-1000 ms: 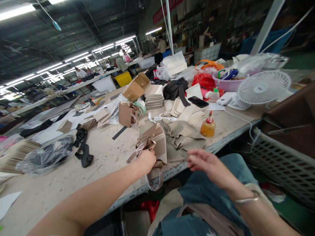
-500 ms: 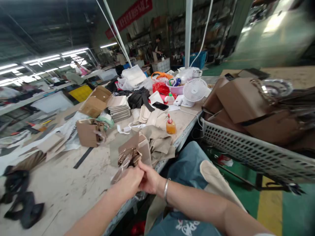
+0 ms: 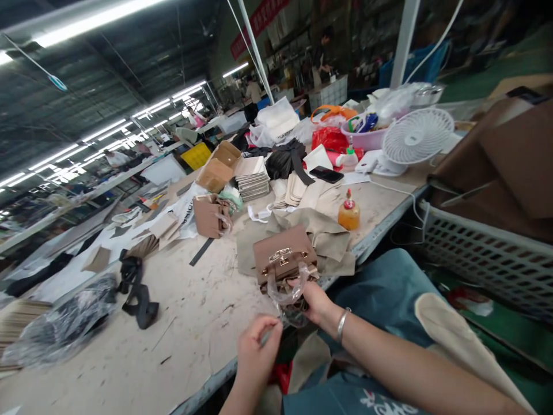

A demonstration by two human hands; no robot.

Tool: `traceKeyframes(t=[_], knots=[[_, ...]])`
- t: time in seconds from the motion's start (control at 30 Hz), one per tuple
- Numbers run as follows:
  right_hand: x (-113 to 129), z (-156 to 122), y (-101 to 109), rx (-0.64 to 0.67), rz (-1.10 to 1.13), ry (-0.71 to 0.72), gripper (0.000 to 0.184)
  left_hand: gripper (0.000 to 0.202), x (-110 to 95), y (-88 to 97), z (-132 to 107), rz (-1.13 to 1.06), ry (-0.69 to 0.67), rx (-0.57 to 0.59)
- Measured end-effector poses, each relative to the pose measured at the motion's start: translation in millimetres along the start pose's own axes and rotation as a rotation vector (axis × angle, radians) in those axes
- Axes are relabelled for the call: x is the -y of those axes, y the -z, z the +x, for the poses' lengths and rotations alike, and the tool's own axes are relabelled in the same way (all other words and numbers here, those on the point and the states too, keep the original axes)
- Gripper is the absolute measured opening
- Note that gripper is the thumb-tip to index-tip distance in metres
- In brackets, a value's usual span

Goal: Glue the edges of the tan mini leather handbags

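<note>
A small brown handbag (image 3: 283, 253) with a gold clasp lies at the table's front edge, on pieces of olive-grey material (image 3: 330, 236). Clear plastic wraps its handle (image 3: 288, 293). My right hand (image 3: 316, 302) grips the bag at its near right side, and the fingertips are partly hidden by it. Just left of the handle, my left hand (image 3: 261, 343) is closed with thumb and forefinger pinched together, apart from the bag. Whatever may be between those fingers is too small to make out.
Another brown handbag (image 3: 211, 216) stands farther back on the table (image 3: 194, 311). An orange glue bottle (image 3: 348, 214), a phone (image 3: 327, 174) and a white fan (image 3: 417, 137) sit toward the right. Black straps (image 3: 140, 294) lie left. A plastic crate (image 3: 488, 253) holding brown bags stands beside the table.
The bag has turned so its clasp side shows. My left hand has come away from my right hand and the bag, toward the near side. The camera view has swung left.
</note>
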State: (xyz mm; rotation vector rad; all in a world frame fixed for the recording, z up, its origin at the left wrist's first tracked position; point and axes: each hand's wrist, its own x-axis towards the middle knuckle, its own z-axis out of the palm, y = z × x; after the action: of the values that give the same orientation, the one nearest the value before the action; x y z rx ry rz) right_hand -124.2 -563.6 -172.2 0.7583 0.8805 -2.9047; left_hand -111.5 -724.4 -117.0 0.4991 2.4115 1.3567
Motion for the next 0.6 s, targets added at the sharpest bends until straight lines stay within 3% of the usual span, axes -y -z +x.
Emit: traceKeyframes(t=[0.07, 0.13, 0.23, 0.3, 0.4, 0.5, 0.6], knots=[[0, -6, 0, -0.007, 0.003, -0.034, 0.017, 0.032, 15, 8.1, 1, -0.354, 0.373, 0.009], [-1, -13, -2, 0.007, -0.018, -0.066, 0.021, 0.046, 23, 10.4, 4, -0.652, 0.570, 0.179], [-3, -24, -5, 0.045, -0.086, -0.100, 0.026, 0.052, 24, 0.9, 11, -0.915, 0.555, 0.362], [-3, -30, -5, 0.067, -0.144, -0.105, 0.029, 0.044, 21, -11.2, 16, -0.984, 0.544, 0.347], [0, -34, -1, 0.091, -0.231, -0.094, 0.029, 0.030, 17, -29.7, 22, -1.120, 0.636, 0.279], [6, -33, 5, 0.117, -0.317, -0.077, 0.029, 0.048, 11, -43.6, 27, -1.281, 0.707, 0.299], [14, -30, 10, 0.141, -0.421, -0.042, 0.025, 0.034, 4, -54.4, 31, -1.303, 0.773, 0.229]])
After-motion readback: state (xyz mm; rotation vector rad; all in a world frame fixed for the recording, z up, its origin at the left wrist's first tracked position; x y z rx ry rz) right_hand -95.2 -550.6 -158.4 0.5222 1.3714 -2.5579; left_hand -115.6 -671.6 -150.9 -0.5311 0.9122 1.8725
